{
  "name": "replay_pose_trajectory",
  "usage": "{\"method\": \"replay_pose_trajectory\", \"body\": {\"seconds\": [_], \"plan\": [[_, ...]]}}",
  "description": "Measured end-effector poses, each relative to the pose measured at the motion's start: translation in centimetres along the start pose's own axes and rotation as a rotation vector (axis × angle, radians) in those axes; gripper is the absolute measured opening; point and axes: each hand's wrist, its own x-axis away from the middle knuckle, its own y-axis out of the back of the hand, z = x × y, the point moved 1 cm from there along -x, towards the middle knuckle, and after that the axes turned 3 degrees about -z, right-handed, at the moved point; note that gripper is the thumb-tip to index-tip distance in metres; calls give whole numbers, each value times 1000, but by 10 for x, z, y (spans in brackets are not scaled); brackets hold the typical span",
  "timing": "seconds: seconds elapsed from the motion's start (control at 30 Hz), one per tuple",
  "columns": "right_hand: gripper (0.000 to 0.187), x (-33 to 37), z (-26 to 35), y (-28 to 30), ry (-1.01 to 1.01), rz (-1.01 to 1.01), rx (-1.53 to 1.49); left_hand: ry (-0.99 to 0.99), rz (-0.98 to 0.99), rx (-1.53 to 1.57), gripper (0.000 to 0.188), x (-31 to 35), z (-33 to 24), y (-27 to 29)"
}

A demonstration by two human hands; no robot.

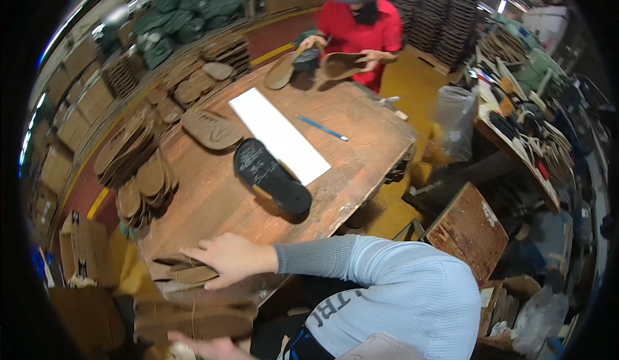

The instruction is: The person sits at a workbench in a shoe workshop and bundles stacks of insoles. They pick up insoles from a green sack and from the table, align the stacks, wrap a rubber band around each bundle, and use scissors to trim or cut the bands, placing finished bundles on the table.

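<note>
My right hand [227, 260] reaches across from the right in a light blue sleeve. Its fingers and thumb span a small stack of brown insoles [169, 271] at the table's near left corner. Lower down, my left hand [209, 348] shows partly at the bottom edge, fingers stretched leftward. Close to it lies a string-tied bundle of brown insoles [213, 323], below the table edge. A black sole [274, 178] with pale handwritten marks rests mid-table. Beside it are a long white board [280, 137] and a brown insole [211, 130].
Stacked insoles [151, 179] line the wooden table's [335, 166] left side. A blue pencil [321, 128] lies on top. Across the table, a person in red [387, 28] holds two insoles. At right stand a clear plastic bag [454, 125], a wooden board [467, 234] and a cluttered bench [516, 157].
</note>
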Motion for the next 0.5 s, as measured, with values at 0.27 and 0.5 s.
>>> {"method": "replay_pose_trajectory", "body": {"seconds": [0.27,0.5], "plan": [[80,0,10,8,-14,19,-128,-78,121,164,66,-19,74,-10],[83,-2,31,17,62,257,-10,-698,59,-568,77,-44,63,10]]}}
